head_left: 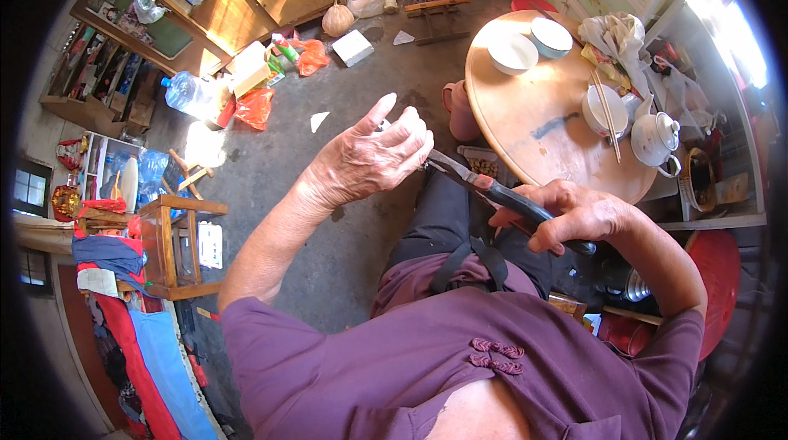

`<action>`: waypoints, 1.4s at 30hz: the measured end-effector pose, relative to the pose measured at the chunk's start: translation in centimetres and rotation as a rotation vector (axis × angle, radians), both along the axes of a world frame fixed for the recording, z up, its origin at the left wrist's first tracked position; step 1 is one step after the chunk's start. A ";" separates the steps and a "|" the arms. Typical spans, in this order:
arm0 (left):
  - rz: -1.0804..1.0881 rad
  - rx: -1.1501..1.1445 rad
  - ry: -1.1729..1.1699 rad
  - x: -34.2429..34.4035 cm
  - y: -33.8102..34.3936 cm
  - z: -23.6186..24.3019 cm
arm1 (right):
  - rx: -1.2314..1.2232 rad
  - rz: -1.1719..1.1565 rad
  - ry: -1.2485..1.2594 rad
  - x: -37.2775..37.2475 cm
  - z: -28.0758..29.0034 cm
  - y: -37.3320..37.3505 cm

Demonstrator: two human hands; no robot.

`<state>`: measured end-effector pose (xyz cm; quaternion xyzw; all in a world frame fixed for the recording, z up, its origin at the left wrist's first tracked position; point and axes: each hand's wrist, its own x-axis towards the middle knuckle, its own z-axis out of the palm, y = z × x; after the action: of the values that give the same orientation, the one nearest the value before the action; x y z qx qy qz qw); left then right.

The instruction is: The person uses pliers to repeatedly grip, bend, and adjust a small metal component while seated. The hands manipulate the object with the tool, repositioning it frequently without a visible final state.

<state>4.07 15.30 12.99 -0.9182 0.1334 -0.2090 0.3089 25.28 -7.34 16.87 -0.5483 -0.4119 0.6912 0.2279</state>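
Observation:
My right hand (574,214) is wrapped round the dark handles of a pair of pliers (525,203), which have a reddish band near the pivot. Their metal jaws point left and reach my left hand (373,153). The fingers of that hand are curled together at the jaws' end. A small metallic bit shows between thumb and fingers, but what it belongs to is hidden. Both hands are held in front of my body, above my dark trousers (439,214).
To the right stands a round wooden table (513,124) with white bowls (513,54), chopsticks (608,116) and a teapot (655,138). On the floor ahead lie a white box (353,48), orange bags (255,108) and a large plastic bottle (190,95). A wooden stool-like frame (172,251) stands at left.

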 end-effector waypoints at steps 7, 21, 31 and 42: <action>-0.021 0.005 0.011 0.2 -0.1 0.1 | 0.027 0.011 -0.030 0.0 0.1 0.2; 0.033 0.027 0.073 0.4 -0.6 -0.7 | 0.048 -0.053 -0.039 0.1 0.6 0.5; 0.057 -0.360 0.021 -0.5 0.6 -1.6 | 0.349 0.041 -0.376 0.9 -0.8 -0.6; 0.006 -0.587 0.101 -0.9 0.5 -0.2 | 0.811 0.323 -1.152 2.6 0.4 -1.5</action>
<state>3.13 15.77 12.77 -0.9779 0.0799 -0.1919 0.0238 27.88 -8.84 17.28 -0.6300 -0.7668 0.1103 0.0551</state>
